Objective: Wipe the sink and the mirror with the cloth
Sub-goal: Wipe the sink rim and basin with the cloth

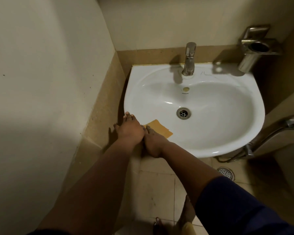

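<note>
A white wall-hung sink (219, 106) fills the middle right of the view, with a steel drain (183, 113) at its centre. An orange-yellow cloth (160, 128) lies flat inside the bowl at the front left, near the rim. My right hand (153, 141) rests over the front rim with its fingers pressed on the cloth's near edge. My left hand (129, 129) lies flat on the rim just to the left, fingers spread, touching my right hand. No mirror is in view.
A steel tap (188, 60) stands at the back of the sink. A metal holder (255, 50) is fixed to the wall at the right. A hose (268, 134) hangs right of the sink, with a floor drain (226, 173) below it. Tiled walls close in on the left and behind.
</note>
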